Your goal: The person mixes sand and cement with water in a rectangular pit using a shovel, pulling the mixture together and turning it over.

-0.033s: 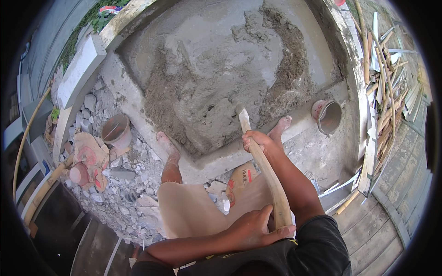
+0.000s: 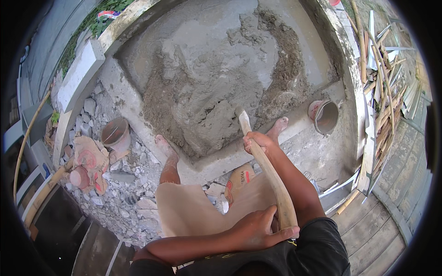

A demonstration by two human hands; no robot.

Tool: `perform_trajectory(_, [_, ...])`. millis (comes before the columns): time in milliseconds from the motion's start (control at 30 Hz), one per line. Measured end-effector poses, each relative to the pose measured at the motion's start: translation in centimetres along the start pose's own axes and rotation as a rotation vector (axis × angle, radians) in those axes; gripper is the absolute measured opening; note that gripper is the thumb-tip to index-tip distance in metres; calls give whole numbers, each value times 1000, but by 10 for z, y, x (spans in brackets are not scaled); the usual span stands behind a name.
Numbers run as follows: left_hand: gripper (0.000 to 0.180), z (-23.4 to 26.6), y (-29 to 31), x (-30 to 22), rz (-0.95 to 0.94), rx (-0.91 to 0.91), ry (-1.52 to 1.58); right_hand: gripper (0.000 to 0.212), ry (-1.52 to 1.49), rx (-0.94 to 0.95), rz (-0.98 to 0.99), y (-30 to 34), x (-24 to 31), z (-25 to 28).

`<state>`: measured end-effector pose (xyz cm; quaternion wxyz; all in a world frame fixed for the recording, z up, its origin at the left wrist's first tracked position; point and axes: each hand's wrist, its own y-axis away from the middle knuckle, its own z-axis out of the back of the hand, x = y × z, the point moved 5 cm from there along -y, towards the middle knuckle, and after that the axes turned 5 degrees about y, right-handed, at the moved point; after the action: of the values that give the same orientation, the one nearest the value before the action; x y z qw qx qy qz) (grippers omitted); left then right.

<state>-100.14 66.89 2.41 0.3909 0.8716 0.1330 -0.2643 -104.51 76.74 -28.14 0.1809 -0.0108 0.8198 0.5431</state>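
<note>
My right hand (image 2: 258, 142) is wrapped round the upper part of a long, slightly curved wooden handle, which looks like that of a hoe (image 2: 268, 175). Close to my body, my left hand (image 2: 271, 228) grips its lower end. The handle's far end is smeared grey and meets the wet mortar (image 2: 202, 115); no blade shows, so it is hidden in the mix. Grey and lumpy, the mortar lies in a shallow walled concrete trough (image 2: 221, 155). My bare feet rest on the trough's near edge, one on each side of the handle.
A mortar-stained bucket (image 2: 326, 117) stands at the right on the ledge. Another bucket (image 2: 116, 134) sits left on broken rubble (image 2: 124, 193), beside torn paper sacking (image 2: 90, 158) and a small pinkish pot (image 2: 79, 177). Bamboo and wood scraps (image 2: 386, 110) are piled beyond the right wall.
A small dark gap in the mortar left of the handle's far end has widened into a longer crack. The handle and both hands have barely shifted.
</note>
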Motion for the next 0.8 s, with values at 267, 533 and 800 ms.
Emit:
perform_trajectory(267, [74, -146, -60, -84, -45, 449, -58, 9, -84, -5, 212, 206, 57, 96])
perform_trajectory(533, [81, -147, -109, -41, 111, 368, -403, 9, -209, -535, 834, 331, 99, 190])
perform_trajectory(800, [53, 14, -248, 118, 322, 96, -1008, 15, -271, -790, 1172, 205, 131, 270])
